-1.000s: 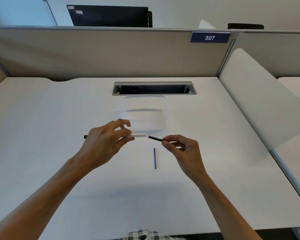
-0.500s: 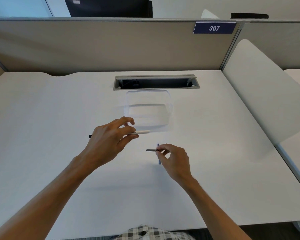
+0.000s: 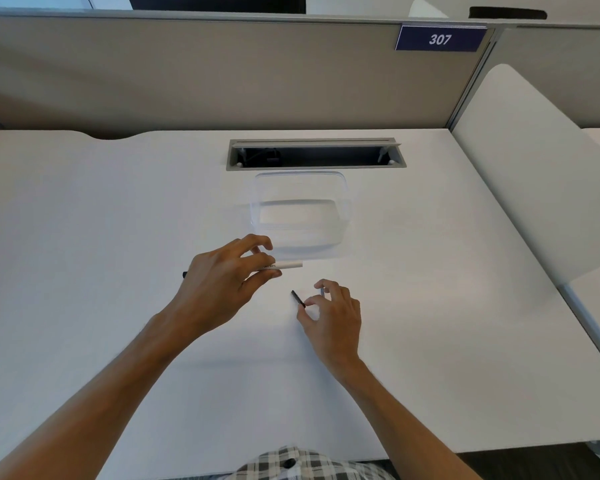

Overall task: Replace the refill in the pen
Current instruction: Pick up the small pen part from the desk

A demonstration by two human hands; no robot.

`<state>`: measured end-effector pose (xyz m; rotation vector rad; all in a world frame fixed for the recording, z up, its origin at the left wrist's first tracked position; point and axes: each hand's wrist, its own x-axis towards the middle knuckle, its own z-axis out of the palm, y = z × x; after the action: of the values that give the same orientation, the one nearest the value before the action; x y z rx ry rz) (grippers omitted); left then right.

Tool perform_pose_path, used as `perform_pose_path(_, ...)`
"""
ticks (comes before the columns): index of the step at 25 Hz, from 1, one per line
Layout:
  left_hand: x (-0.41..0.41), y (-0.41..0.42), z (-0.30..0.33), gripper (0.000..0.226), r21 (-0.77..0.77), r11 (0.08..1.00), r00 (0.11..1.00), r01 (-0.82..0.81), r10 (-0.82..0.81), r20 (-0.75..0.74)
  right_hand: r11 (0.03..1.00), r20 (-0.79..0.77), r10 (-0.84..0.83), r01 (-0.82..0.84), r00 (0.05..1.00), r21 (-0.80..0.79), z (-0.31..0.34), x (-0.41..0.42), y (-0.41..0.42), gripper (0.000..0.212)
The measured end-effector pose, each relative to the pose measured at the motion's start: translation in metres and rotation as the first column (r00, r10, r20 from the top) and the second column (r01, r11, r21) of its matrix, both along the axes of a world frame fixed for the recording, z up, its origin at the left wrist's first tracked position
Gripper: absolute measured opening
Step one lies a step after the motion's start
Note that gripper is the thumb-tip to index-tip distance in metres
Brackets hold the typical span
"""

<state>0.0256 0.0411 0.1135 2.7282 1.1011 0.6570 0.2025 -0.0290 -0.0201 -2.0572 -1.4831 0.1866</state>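
Gripping a white pen barrel in the left hand above the white desk, a person pinches a short black refill with the right hand, whose fingers reach a blue refill lying beneath them, near a clear plastic container.

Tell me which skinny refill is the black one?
The black refill is the one sticking out left of the right hand, pinched at its thumb. The other refill, blue-grey, pokes up behind the fingers.
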Motion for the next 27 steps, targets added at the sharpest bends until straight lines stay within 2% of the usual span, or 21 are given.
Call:
perform_pose_path(16, -0.0023, -0.0041, -0.0015, 0.022, -0.004, 1.000, 1.000, -0.023, 0.023, -0.002, 0.998, -0.021, -0.008, 0.007, 1.000, -0.070, -0.0109, -0.0060, 0.0000, 0.015)
perform_pose_path(27, -0.0008, -0.0031, -0.0015, 0.034, -0.006, 1.000, 1.000, -0.013, 0.013, 0.012, 0.998, 0.001, -0.008, 0.008, 1.000, -0.058, -0.0114, -0.0039, 0.0012, 0.015)
